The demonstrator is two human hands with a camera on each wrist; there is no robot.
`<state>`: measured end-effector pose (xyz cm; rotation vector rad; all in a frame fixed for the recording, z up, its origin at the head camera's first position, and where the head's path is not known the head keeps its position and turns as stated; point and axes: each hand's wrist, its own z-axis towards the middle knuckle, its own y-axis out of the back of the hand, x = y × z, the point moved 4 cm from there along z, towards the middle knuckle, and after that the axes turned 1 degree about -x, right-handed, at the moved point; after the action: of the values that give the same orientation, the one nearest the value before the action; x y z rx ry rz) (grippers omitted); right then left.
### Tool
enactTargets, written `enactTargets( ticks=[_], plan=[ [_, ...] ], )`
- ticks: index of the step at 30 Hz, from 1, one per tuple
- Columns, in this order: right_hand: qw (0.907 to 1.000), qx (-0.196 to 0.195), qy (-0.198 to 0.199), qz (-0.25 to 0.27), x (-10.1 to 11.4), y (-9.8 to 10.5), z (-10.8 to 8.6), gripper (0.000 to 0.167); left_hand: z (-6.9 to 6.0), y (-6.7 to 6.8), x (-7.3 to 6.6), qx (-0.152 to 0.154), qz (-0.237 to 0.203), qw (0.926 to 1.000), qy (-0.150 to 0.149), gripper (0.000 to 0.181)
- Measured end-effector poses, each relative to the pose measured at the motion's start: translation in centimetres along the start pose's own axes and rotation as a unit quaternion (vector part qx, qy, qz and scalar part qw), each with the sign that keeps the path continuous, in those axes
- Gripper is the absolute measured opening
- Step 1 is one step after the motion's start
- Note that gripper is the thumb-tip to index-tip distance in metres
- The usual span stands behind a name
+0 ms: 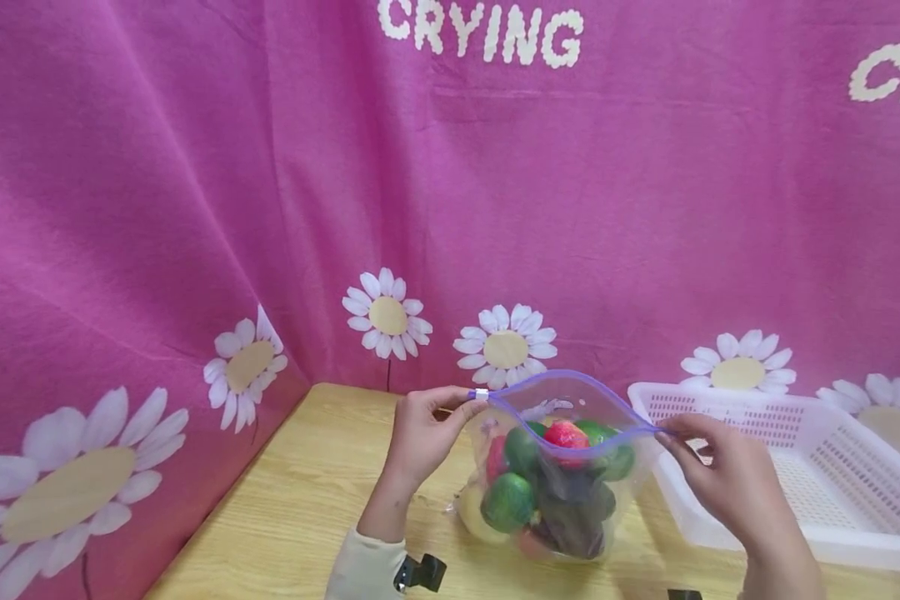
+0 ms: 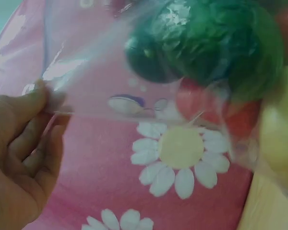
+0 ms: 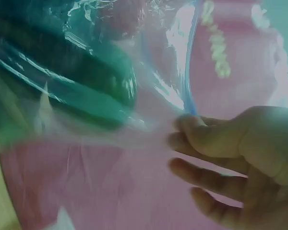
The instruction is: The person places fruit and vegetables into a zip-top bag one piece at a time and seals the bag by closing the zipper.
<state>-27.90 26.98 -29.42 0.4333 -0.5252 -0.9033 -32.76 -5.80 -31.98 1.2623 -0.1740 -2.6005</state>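
Observation:
A clear slider zip bag with a purple rim stands on the table, its mouth parted. Inside are several round green fruits, a red fruit, dark items and a pale yellow fruit. My left hand pinches the rim's left end by the white slider. At the opposite corner, thumb and fingers of my right hand pinch the rim. Both wrist views show the left hand and right hand gripping the plastic; green fruit bulges behind the film.
A white perforated plastic basket stands right of the bag, partly behind my right hand. The wooden table meets a pink cloth with daisies at its back and left.

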Motion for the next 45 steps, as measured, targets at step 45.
enactTargets(
  ticks=[45],
  plan=[
    [0.9934,-0.021,-0.113,0.006,1.4,-0.6,0.4,0.024,0.3,1.4,0.6,0.032,0.004,0.9994,0.011,0.011]
  ],
)
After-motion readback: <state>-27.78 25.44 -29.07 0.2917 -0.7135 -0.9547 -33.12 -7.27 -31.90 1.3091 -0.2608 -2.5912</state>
